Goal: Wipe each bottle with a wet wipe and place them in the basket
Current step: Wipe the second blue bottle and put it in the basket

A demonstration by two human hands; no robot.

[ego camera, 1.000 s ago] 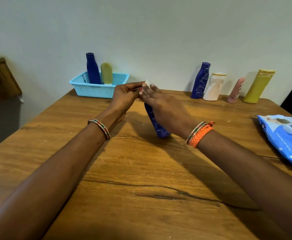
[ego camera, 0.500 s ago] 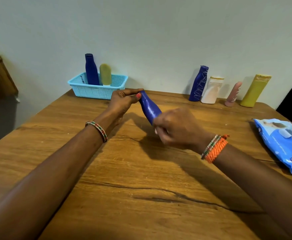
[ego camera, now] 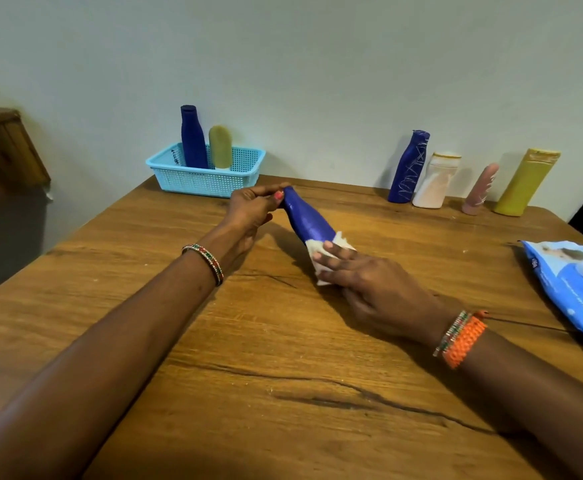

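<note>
While the left hand (ego camera: pixel 253 211) pinches the cap end of a dark blue plastic bottle (ego camera: pixel 306 220) between thumb and fingertips, the bottle lies tilted over the middle of the brown wooden table (ego camera: pixel 214 393), neck toward the far side. Right hand (ego camera: pixel 369 285) presses a white wet wipe (ego camera: pixel 321 251) against the bottle's lower body; fingers look mostly extended over the wipe, thumb side hidden, so whether it wraps the bottle I cannot tell.

Progress, judged from the layout:
- Light blue perforated plastic basket (ego camera: pixel 193 181) at the far left edge, against the wall. Two bottles stand in it: a tall dark blue one (ego camera: pixel 193 136) and a shorter olive-yellow one (ego camera: pixel 220 147). Presumably done.
- Third bottle is in hand, mid-wipe; not yet in the basket.
- Four wait in a row along the wall at far right, leaning back: a blue bottle with pale scribbled lines (ego camera: pixel 409 166), a white squat bottle (ego camera: pixel 435 180), a slim pink bottle (ego camera: pixel 480 188), a mustard-yellow flat-topped bottle (ego camera: pixel 525 181).

Roughly a third complete, then. Blue soft pack of wipes (ego camera: pixel 574 289) lies at the right table edge, near the right forearm.
</note>
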